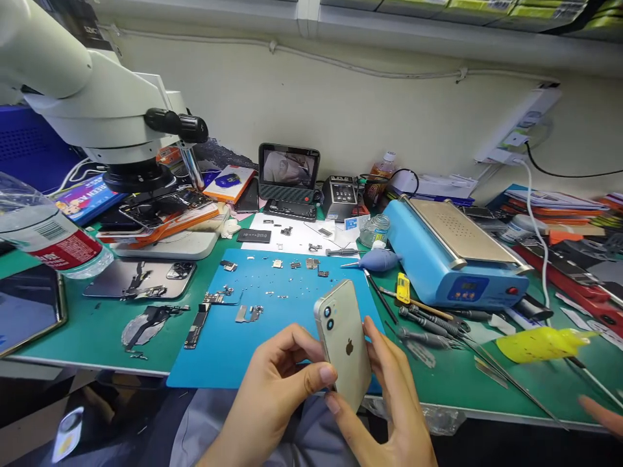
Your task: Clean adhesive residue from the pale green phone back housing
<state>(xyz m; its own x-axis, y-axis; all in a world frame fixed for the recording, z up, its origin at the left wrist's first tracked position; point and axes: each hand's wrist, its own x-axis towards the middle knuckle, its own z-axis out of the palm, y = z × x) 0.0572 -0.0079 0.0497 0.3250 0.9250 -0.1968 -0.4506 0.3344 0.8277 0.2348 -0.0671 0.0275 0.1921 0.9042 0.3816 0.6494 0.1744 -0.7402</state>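
Phone (343,327) tilted, gripped btwn L hand (280,389) & R hand (389,399), over/near front edge of blue mat (214,371); exact ht unclear. Back w/ logo faces cam, front hidden. L fingers partly behind it, so contact there n/a to see. Tiny parts (277,264) on mat too small to ID. Microscope (104,97) cut off top L; another person's hand (603,414) mostly cut off, R edge.
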